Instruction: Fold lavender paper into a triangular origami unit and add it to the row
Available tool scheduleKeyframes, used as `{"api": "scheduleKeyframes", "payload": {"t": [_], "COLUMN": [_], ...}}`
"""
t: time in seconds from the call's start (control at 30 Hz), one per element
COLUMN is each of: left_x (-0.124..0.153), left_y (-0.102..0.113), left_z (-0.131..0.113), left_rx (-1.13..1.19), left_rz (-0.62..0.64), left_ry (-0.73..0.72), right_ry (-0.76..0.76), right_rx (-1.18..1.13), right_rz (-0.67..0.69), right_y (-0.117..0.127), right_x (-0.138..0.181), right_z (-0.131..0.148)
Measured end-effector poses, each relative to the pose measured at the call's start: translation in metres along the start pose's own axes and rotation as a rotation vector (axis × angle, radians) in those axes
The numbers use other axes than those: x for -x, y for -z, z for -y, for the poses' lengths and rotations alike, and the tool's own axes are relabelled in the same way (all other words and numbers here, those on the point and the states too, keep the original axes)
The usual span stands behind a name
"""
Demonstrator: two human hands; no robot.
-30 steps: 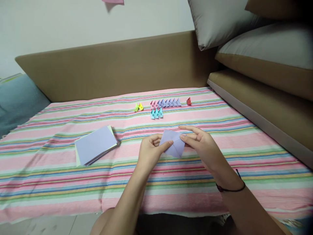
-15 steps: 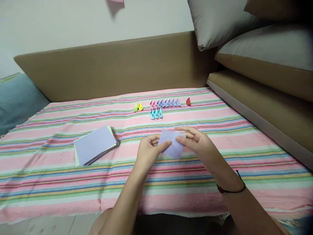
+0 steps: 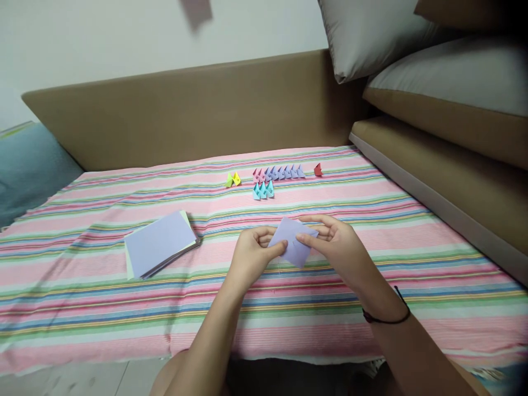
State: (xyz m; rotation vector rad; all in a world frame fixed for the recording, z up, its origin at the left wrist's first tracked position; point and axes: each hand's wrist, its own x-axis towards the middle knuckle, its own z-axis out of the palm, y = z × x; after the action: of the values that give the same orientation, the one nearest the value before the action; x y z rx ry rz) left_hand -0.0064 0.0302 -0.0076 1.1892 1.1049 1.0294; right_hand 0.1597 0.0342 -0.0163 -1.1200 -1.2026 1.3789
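A folded sheet of light purple paper (image 3: 293, 254) is held up between both hands, above the striped cloth. My left hand (image 3: 256, 252) pinches its left side, thumb on top and fingers behind. On the paper's right side my right hand (image 3: 333, 237) is closed, the thumb pressing near the middle and the fingers behind it. A dark cord bracelet (image 3: 388, 320) circles my right wrist. Fold lines show on the paper's upper face; its underside and my fingertips behind it are hidden.
A stack of coloured paper (image 3: 161, 243) lies to the left. Farther back stand small folded paper pieces: yellow ones (image 3: 233, 179), a pink and purple row (image 3: 284, 173), turquoise ones (image 3: 263, 191) and a red one (image 3: 318, 170). Cushions (image 3: 445, 82) rise at the right.
The purple paper has turned slightly and shifted a little to the right in my hands. My left thumb has slid toward the paper's left edge. The other paper pieces stay put.
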Motion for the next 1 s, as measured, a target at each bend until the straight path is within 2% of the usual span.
{"api": "scheduleKeyframes", "payload": {"t": [0.13, 0.37, 0.43, 0.57, 0.63, 0.77, 1.0], "left_x": [0.000, 0.002, 0.001, -0.002, -0.003, -0.002, -0.002], "left_y": [0.011, 0.025, 0.020, 0.003, -0.001, 0.003, 0.008], "left_z": [-0.006, -0.014, -0.011, 0.002, 0.007, 0.008, 0.003], "left_rx": [-0.009, -0.021, 0.008, 0.025, 0.021, 0.003, 0.008], "left_rz": [0.042, -0.074, -0.074, 0.040, 0.027, 0.031, 0.026], "left_ry": [0.028, 0.006, -0.022, -0.029, -0.031, 0.024, 0.073], "right_ry": [0.015, 0.049, 0.036, -0.003, -0.013, -0.047, -0.070], "right_rx": [-0.017, -0.040, -0.040, -0.032, -0.016, 0.018, -0.078], "right_rz": [-0.028, -0.135, -0.103, -0.009, 0.003, 0.060, 0.223], "right_y": [0.005, 0.013, 0.010, -0.001, -0.004, 0.001, 0.010], "right_x": [-0.001, -0.003, -0.002, 0.000, 0.001, -0.001, -0.001], "right_z": [0.003, 0.004, 0.003, 0.000, -0.001, 0.000, 0.005]}}
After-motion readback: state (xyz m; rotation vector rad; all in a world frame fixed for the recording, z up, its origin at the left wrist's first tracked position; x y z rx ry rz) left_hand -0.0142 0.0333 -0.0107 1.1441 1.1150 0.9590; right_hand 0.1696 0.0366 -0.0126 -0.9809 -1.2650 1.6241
